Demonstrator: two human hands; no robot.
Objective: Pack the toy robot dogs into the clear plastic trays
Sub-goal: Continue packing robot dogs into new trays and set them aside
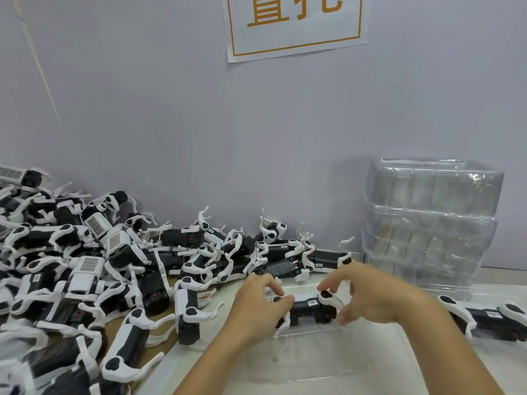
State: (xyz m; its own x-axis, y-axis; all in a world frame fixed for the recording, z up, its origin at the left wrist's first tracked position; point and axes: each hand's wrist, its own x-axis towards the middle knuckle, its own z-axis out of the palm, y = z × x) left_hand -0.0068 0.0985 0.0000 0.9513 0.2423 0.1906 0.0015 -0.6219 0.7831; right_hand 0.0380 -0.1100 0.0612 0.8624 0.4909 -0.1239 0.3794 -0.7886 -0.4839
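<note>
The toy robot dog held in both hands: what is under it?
Under the toy robot dog lies a clear plastic tray on the table. The left hand and right hand cover the dog's ends, so its seating in the tray is hidden.

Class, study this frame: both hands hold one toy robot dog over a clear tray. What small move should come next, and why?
Probably press the toy robot dog down into the clear tray. Both the left hand and right hand grip its ends right above the tray, and it appears not yet seated.
</note>
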